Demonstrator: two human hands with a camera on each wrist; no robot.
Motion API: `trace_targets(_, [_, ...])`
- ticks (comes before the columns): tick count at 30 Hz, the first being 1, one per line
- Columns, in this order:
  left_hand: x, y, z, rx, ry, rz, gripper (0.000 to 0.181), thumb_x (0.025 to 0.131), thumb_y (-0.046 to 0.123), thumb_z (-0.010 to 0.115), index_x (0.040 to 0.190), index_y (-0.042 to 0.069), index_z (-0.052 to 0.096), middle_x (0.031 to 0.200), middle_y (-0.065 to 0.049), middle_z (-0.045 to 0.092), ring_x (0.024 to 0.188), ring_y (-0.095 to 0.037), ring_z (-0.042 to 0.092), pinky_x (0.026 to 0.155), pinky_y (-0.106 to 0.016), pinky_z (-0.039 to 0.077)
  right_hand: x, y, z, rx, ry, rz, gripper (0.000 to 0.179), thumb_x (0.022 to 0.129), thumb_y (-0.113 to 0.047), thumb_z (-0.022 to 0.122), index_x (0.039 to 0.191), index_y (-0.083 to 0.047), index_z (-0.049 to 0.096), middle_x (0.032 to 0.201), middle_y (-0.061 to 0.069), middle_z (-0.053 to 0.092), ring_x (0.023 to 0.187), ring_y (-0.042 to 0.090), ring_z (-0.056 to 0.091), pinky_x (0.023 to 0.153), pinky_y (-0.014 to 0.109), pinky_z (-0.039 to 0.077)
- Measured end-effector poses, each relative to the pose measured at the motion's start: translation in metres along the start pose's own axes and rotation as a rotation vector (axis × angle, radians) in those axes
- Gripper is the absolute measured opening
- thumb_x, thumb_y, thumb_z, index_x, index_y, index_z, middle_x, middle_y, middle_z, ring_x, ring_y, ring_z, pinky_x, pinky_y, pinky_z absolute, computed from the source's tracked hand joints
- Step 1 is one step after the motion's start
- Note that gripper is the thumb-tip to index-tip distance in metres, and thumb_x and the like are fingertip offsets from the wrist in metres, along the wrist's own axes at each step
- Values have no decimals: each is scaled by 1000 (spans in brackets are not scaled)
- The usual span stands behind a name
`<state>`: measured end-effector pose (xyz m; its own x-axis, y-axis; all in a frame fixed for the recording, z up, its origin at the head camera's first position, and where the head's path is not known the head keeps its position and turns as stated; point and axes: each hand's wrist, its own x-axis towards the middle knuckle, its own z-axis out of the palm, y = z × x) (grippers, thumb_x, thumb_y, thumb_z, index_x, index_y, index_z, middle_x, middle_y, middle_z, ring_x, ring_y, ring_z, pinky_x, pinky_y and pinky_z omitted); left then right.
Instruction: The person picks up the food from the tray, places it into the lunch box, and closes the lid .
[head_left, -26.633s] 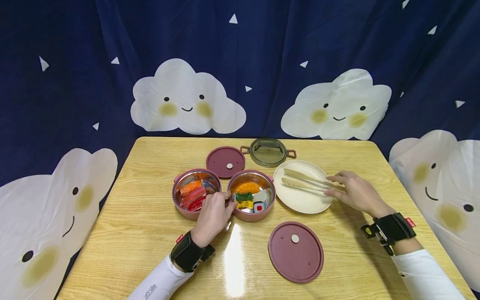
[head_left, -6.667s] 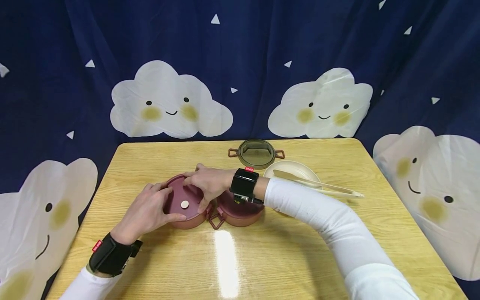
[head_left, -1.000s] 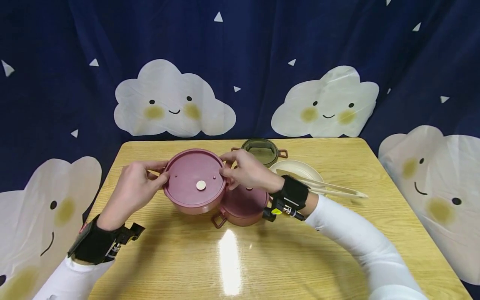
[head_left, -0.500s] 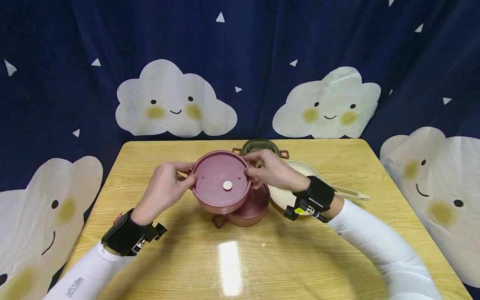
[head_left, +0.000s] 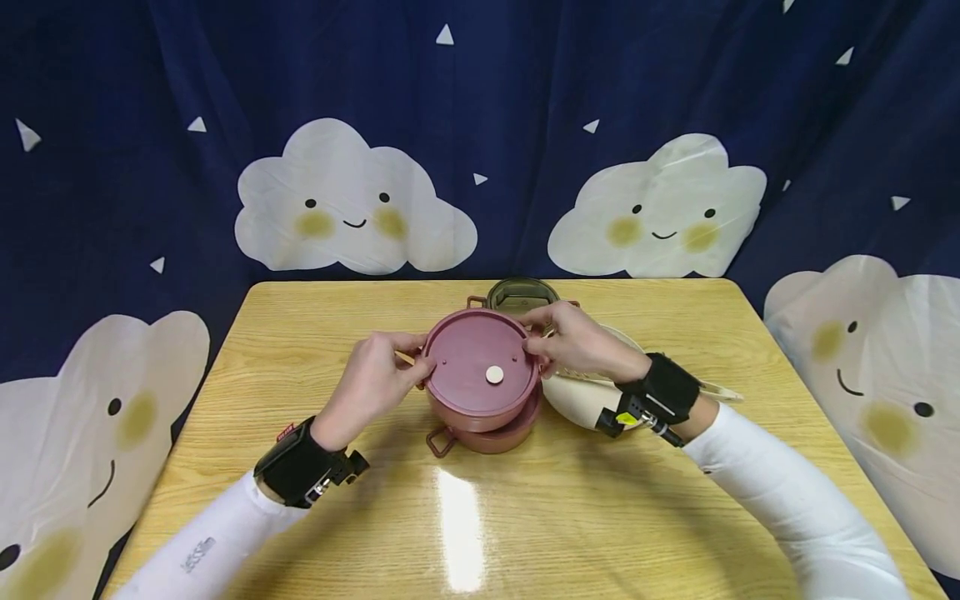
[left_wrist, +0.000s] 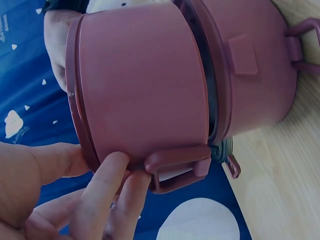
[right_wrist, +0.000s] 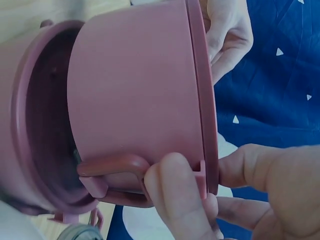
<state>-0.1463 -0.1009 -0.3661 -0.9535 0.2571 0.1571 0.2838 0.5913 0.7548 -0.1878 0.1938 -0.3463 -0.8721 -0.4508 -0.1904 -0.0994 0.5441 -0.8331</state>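
Both hands hold a pink lidded pot [head_left: 480, 408] just above a second pink pot [head_left: 498, 437], which stands on the table with its lid mostly covered. At the left side, my left hand [head_left: 375, 379] has its thumb on the lid's edge and its fingers by the side handle [left_wrist: 177, 170]. My right hand [head_left: 581, 342] grips the opposite side, fingers around that handle [right_wrist: 117, 170] and thumb at the lid [head_left: 476, 350]. In the right wrist view the upper pot's base is close over the lower pot's recessed lid [right_wrist: 50, 120]. The pots' contents are hidden.
Behind the pots sits a small dish with a dark see-through lid [head_left: 522, 292]. To the right, a cream plate [head_left: 573, 404] lies partly under the right hand and wrist, with pale tongs [head_left: 720, 390] across it. A dark blue cloud-patterned curtain [head_left: 510, 100] hangs behind the table.
Both pots, once uncovered with toy food showing, now wear their lids. The left pot has been lifted and carried right, over the other. The right hand has let go of the tongs.
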Motion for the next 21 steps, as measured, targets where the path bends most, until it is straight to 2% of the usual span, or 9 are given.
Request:
trace_targets(7, [1, 3, 11, -34, -15, 21, 25, 94, 14, 78, 116, 4, 81, 93, -10, 82, 70, -17, 76, 60, -22, 54, -4, 7, -9, -70, 10, -1, 44, 96, 2, 54, 138, 3, 66, 83, 8, 62, 62, 14, 64, 61, 39, 64])
trace_targets(15, [-1, 7, 18, -46, -32, -18, 25, 94, 24, 80, 115, 9, 82, 94, -7, 83, 75, -20, 78, 68, -29, 60, -2, 14, -12, -85, -11, 9, 43, 98, 1, 55, 140, 1, 66, 85, 10, 62, 61, 14, 65, 60, 37, 63])
trace_targets(21, [-3, 6, 21, -59, -54, -47, 26, 95, 24, 79, 117, 10, 81, 97, -7, 83, 75, -14, 77, 70, -28, 60, 1, 18, -13, -102, -29, 20, 42, 99, -1, 55, 140, 1, 66, 89, 11, 62, 61, 14, 67, 61, 38, 64])
